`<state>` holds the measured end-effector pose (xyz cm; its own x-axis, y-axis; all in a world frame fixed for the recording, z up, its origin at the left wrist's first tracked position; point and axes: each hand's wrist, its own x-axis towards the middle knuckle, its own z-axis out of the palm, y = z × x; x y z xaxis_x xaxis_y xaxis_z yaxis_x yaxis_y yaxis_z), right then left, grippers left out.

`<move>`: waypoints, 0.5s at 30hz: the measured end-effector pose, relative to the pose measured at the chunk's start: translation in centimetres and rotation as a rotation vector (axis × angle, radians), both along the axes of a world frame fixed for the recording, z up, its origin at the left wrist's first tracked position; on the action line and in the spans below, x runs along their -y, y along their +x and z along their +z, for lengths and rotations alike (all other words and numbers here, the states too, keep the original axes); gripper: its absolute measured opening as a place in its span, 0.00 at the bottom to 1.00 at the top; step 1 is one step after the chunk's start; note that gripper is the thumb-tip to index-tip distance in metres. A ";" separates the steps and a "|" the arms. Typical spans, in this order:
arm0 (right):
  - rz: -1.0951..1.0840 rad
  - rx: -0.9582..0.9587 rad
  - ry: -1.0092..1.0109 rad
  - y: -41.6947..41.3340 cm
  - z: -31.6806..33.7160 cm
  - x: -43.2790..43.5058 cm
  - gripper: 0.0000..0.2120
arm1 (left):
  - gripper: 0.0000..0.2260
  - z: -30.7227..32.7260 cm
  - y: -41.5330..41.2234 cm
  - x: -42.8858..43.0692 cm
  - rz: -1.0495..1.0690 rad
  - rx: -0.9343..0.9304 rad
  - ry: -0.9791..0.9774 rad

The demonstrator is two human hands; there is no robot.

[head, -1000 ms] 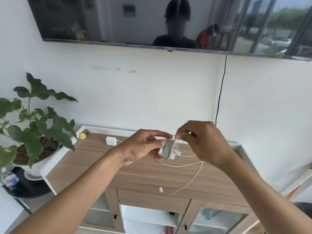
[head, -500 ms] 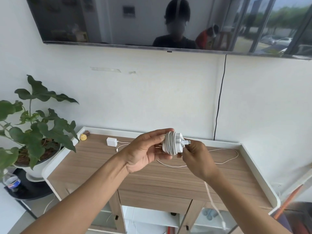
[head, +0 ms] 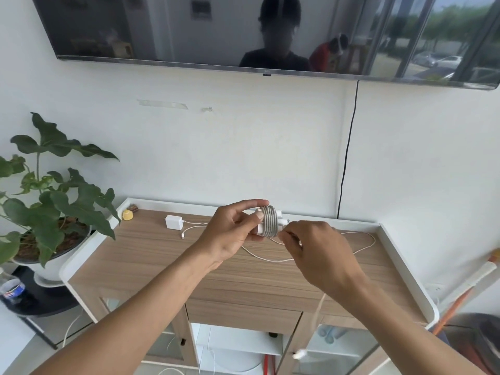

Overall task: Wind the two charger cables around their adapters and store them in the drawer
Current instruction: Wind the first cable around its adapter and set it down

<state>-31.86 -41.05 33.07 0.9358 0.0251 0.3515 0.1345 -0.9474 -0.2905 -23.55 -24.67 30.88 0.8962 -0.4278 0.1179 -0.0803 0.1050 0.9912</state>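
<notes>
Far to the left of my hands a potted plant [head: 51, 201] stands on a dark side stand, beside the counter [head: 151, 269]. On the counter's back left corner, well left of my left hand, sits a small yellow object [head: 127, 214]. Closer in, still left of my left hand, the second adapter [head: 174, 222] lies flat on the wood with its white cable [head: 193, 228] unwound; the plug end rests just in front of the adapter.

My left hand [head: 230, 234] is raised above the counter and grips the first adapter [head: 267, 222], thumb on top and fingers pressed to its near face. The adapter's body is wrapped in several tight turns of its cable.

Just to the right, touching the bundle's lower right edge, my right hand [head: 319, 255] pinches the loose run of that first cable [head: 315, 315] between thumb and fingertips. Below my right wrist the free length hangs down in front of the closed drawer [head: 243, 316], its plug end dangling lower by the glass cabinet doors.

Beyond my right hand, more of the second adapter's white cable loops across the counter toward its right rim. Further right a black wire [head: 349, 147] runs down the wall from the TV [head: 189, 31] above.
</notes>
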 end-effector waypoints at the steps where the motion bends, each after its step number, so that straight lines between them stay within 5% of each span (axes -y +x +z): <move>1: 0.002 0.002 -0.036 -0.1 0.5 0.2 0.16 | 0.10 0.0 0.0 -0.1 -0.017 0.022 0.034; 15: 0.193 0.095 0.188 1.3 2.6 1.8 0.07 | 0.14 1.7 -1.0 -1.8 -0.369 -0.079 0.087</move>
<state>-30.55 -42.81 35.69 0.8827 0.1253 0.4530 0.3420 -0.8323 -0.4362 -24.59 -22.85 32.60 0.6852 -0.7283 0.0036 0.0241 0.0276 0.9993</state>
